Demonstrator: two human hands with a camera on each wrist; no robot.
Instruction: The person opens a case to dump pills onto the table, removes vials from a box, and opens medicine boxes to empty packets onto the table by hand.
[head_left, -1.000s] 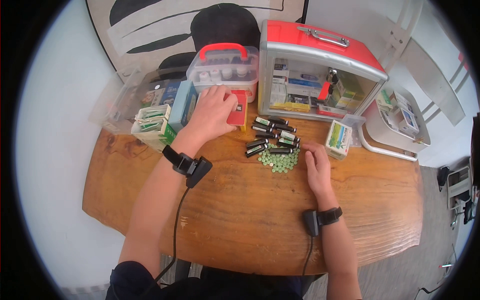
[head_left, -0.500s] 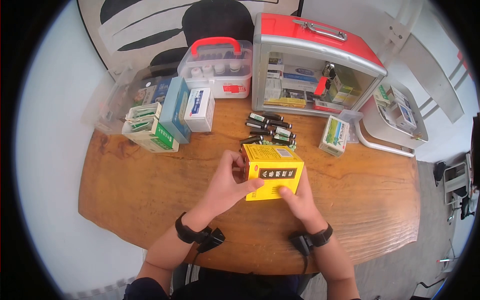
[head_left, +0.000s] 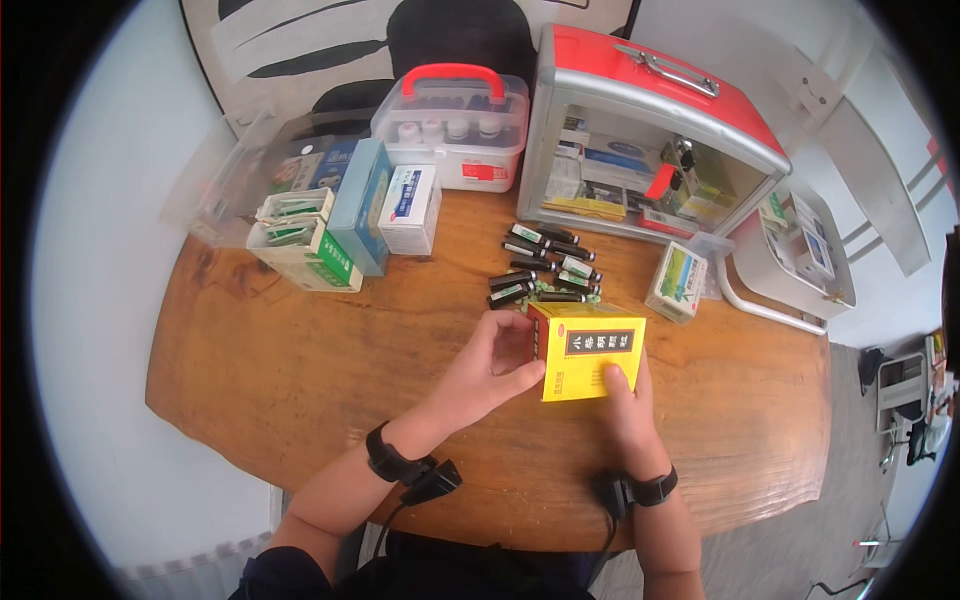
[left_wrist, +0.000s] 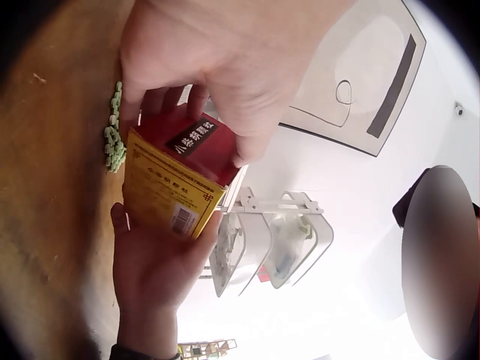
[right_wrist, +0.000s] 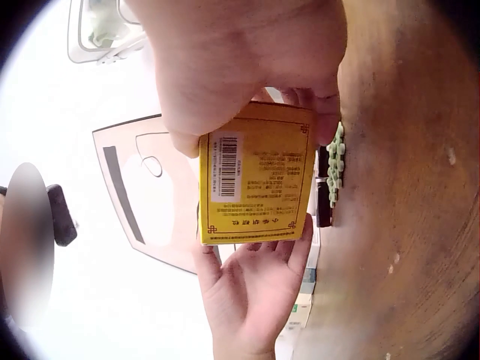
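Sitting between both hands, yellow box (head_left: 588, 352) is gripped left (head_left: 487, 372) and right (head_left: 622, 398).

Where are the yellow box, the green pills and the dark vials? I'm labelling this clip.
yellow box (head_left: 590, 352), head view, front face.
green pills (left_wrist: 114, 142), left wrist view, pile's middle.
dark vials (head_left: 540, 266), head view, cluster's middle.

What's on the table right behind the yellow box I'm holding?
Behind the yellow box, held by the left hand and right hand, lie dark vials and green tablets. In the head view the box hides most of the tablets, so their number can't be told.
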